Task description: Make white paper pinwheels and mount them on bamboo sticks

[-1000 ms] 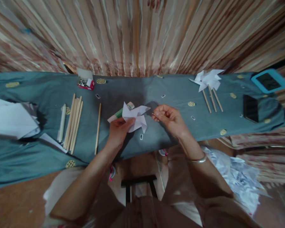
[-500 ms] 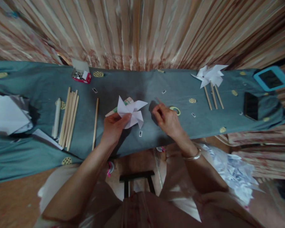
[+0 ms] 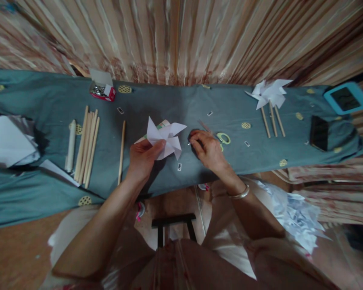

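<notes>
A white folded-paper pinwheel (image 3: 171,139) is pinched between the thumb and fingers of my left hand (image 3: 143,159), its points spread out. Below it a flat patterned piece (image 3: 163,124) shows partly, mostly covered by the paper. My right hand (image 3: 210,150) is closed just right of the pinwheel, apart from it. At its fingertips is a small shiny piece (image 3: 189,142), too small to identify. Scissors (image 3: 224,138) with yellow-green handles lie on the cloth beside that hand, partly hidden by it. One wooden stick (image 3: 122,153) lies left of my left hand.
On the cloth-covered table (image 3: 181,100), several wooden sticks (image 3: 86,149), a glue stick-like white tube (image 3: 70,147), paper sheets (image 3: 9,141) and a red box (image 3: 102,92) of metal bits lie left. Finished pinwheels (image 3: 269,94), a phone (image 3: 319,133) and a blue-framed device (image 3: 346,98) lie right.
My right hand has turned slightly, and a small shiny piece now shows at its fingertips. More of the scissors is uncovered. My left hand still holds the pinwheel nearly in place.
</notes>
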### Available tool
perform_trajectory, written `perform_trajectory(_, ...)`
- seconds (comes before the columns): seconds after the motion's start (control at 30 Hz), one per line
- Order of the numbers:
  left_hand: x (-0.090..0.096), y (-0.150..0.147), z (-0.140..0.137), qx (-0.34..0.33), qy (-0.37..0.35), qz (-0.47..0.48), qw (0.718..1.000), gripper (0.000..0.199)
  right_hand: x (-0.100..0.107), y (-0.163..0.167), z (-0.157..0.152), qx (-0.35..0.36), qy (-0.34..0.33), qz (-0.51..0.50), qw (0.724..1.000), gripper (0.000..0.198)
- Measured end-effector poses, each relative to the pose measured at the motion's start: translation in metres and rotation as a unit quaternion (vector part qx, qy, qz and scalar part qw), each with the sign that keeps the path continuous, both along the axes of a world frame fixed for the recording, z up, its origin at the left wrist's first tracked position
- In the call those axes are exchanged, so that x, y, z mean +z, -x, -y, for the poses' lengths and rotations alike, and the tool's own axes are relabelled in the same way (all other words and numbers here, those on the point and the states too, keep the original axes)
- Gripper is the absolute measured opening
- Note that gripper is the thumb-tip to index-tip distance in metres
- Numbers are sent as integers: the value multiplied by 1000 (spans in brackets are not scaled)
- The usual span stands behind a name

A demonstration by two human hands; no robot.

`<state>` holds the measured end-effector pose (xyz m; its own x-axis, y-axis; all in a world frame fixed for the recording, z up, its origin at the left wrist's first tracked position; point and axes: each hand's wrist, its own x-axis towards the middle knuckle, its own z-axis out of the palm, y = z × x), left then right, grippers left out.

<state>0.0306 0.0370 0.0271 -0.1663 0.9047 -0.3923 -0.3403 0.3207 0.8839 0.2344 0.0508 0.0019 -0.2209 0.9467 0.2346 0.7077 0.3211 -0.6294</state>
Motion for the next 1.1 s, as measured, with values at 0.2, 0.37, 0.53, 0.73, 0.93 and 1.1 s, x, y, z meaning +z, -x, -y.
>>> perform_trajectory(0.2,0,0,0,4,0,0,1000,11,-1,-3,-7,-42,75,-93,992,13)
perform_trajectory(0.37,0,0,0,5,7,-3,1000,11,-2,-3,-5,-41,91,-102,990,11)
perform_trajectory(0.53,1,0,0,6,4,3,1000,15,0,-3,-2,-7,50,-48,998,7)
perform_trajectory(0.73,-2,0,0,2,-11,12,1000,21,1,1,2,10,7,1,1000,16)
perform_trajectory(0.93,-3,0,0,3,-7,0,1000,13,-5,-1,3,32,56,-47,997,10)
perform_trajectory(1.1,-3,0,-1,2,-10,-2,1000,9,-10,-9,0,53,55,-44,996,11)
